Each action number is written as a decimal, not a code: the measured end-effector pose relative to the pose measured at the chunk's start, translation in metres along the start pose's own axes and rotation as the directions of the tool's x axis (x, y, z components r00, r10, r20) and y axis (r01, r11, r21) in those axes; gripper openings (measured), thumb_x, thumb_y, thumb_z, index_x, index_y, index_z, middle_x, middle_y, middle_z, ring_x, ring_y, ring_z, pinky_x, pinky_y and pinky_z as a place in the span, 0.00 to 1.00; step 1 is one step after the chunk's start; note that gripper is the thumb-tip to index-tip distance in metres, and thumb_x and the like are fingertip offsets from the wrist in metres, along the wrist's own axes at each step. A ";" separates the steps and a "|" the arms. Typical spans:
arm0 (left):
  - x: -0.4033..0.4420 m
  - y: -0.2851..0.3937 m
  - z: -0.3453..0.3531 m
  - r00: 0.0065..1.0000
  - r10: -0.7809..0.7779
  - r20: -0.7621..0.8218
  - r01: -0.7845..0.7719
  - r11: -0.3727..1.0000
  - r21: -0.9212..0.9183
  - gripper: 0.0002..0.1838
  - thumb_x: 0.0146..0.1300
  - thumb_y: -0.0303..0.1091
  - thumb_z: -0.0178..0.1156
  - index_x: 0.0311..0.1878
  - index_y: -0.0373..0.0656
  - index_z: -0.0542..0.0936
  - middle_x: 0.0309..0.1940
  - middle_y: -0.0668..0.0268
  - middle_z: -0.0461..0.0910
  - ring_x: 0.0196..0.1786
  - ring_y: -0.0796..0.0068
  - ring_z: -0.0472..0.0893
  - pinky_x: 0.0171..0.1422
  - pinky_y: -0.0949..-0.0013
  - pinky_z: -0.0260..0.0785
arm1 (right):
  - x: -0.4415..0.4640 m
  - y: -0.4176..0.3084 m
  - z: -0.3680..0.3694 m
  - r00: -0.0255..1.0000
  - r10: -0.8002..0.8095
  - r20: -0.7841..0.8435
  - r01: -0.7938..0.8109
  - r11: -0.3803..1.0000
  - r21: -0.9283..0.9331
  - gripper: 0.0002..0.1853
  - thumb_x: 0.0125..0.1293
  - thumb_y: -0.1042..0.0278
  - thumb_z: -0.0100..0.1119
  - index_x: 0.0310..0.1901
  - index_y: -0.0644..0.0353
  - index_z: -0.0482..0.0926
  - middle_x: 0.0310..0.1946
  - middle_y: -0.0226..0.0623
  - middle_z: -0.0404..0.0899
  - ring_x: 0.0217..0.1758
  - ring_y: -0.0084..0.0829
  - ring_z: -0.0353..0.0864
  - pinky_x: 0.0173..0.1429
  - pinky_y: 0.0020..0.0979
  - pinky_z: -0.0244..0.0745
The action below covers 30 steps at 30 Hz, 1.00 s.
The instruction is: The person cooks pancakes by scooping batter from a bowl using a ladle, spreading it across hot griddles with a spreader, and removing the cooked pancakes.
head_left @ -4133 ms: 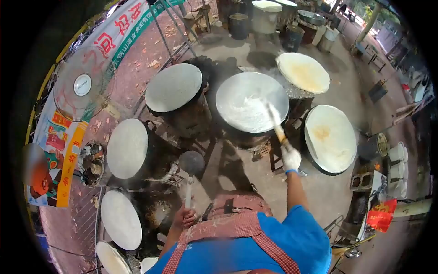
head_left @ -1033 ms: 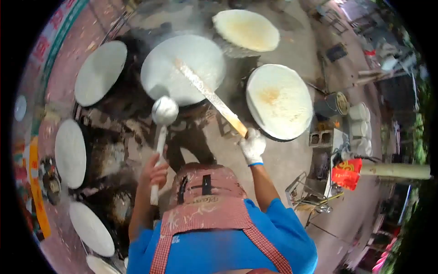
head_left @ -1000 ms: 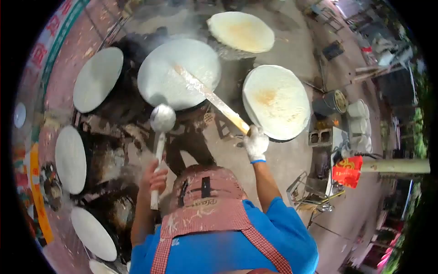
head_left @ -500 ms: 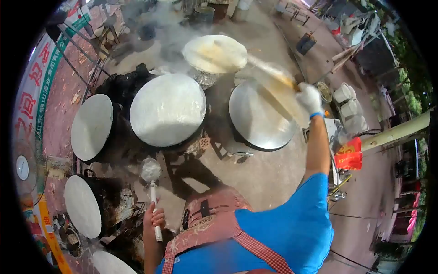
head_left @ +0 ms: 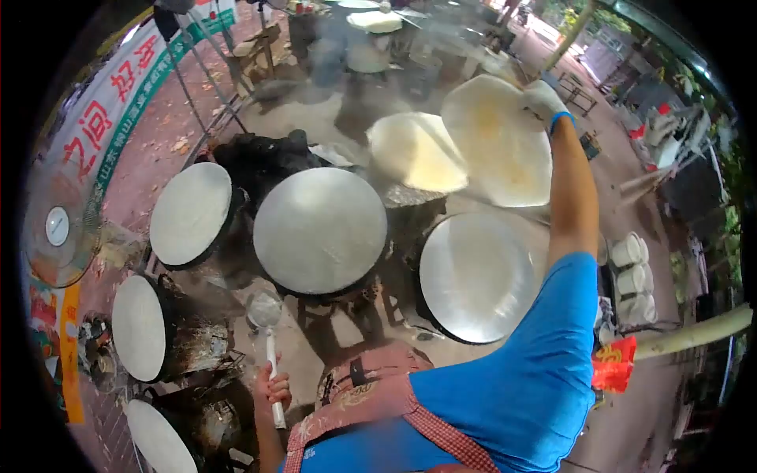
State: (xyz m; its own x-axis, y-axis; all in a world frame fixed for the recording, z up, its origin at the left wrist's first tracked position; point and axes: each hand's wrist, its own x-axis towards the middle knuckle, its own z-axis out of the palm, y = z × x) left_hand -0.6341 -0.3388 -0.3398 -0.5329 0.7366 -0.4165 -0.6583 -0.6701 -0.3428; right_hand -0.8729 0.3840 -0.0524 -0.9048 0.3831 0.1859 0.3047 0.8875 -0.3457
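Note:
My left hand (head_left: 274, 388), bare, is wrapped round the white handle of a ladle (head_left: 264, 310) with pale residue in its bowl. My right hand (head_left: 544, 100), in a white glove, is raised at the upper right, closed at the top edge of a large thin flatbread (head_left: 498, 142) that hangs down. The flatbread's left edge overlaps a pale yellow flatbread stack (head_left: 416, 151). Below it lies a shiny bare round griddle (head_left: 476, 276). A second griddle (head_left: 320, 230), with a thin pale coating, is left of it. The wooden scraper cannot be made out.
More round griddles stand at the left: one (head_left: 190, 214), another (head_left: 139, 328) and a third (head_left: 160, 438). A fan (head_left: 58, 226) and a banner (head_left: 102, 118) are at the far left. White buckets (head_left: 633, 280) and a red packet (head_left: 613, 364) are at the right, beside a pole (head_left: 694, 332).
The flatbread has come off the right griddle, leaving it bare, and now hangs from my right hand beside the stack. My left hand still holds the ladle. The view has shifted.

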 end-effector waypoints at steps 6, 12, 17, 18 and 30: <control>-0.003 -0.009 0.007 0.989 0.066 -0.129 -0.072 0.996 -0.043 0.20 0.70 0.46 0.41 0.59 0.50 0.70 0.16 0.71 0.57 0.13 0.82 0.57 0.15 0.76 0.54 | -0.001 0.084 0.120 0.822 0.569 -0.010 -0.272 0.409 0.871 0.11 0.48 0.68 0.65 0.17 0.59 0.72 0.11 0.34 0.68 0.09 0.28 0.65 0.11 0.33 0.58; -0.005 -0.037 0.024 0.961 0.199 -0.194 -0.222 0.969 -0.105 0.20 0.69 0.46 0.43 0.56 0.46 0.72 0.15 0.72 0.57 0.12 0.82 0.57 0.14 0.77 0.53 | -0.016 0.106 0.309 0.594 0.781 0.190 -0.250 -0.045 0.967 0.07 0.45 0.74 0.64 0.22 0.65 0.74 0.14 0.35 0.71 0.11 0.27 0.67 0.14 0.31 0.59; -0.017 -0.054 0.022 0.929 0.280 -0.242 -0.303 0.950 -0.067 0.21 0.69 0.45 0.44 0.59 0.43 0.69 0.18 0.73 0.59 0.16 0.84 0.59 0.20 0.77 0.55 | -0.002 0.150 0.401 0.546 0.790 0.279 -0.308 -0.121 0.944 0.09 0.48 0.72 0.61 0.27 0.71 0.77 0.21 0.38 0.74 0.19 0.31 0.74 0.20 0.34 0.67; -0.020 -0.054 0.021 0.936 0.279 -0.216 -0.303 0.949 -0.086 0.21 0.69 0.45 0.43 0.60 0.44 0.67 0.18 0.73 0.58 0.16 0.84 0.59 0.20 0.77 0.55 | -0.009 0.156 0.405 0.559 0.776 0.292 -0.332 -0.113 0.936 0.10 0.48 0.72 0.61 0.27 0.72 0.77 0.22 0.37 0.75 0.21 0.31 0.74 0.22 0.35 0.68; -0.024 -0.028 0.011 0.977 0.057 -0.206 -0.066 0.997 -0.040 0.22 0.70 0.46 0.40 0.64 0.50 0.64 0.19 0.70 0.59 0.15 0.80 0.59 0.16 0.75 0.57 | -0.228 0.063 0.289 0.658 0.696 0.290 -0.533 0.158 0.831 0.22 0.54 0.47 0.60 0.22 0.61 0.74 0.14 0.35 0.70 0.11 0.27 0.64 0.14 0.33 0.58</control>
State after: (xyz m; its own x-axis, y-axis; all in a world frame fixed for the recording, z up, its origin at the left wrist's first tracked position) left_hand -0.6085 -0.3366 -0.3108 -0.4480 0.6626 -0.6001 -0.5998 -0.7206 -0.3479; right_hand -0.7331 0.2787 -0.3824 -0.4691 0.7950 -0.3846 0.2833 -0.2769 -0.9182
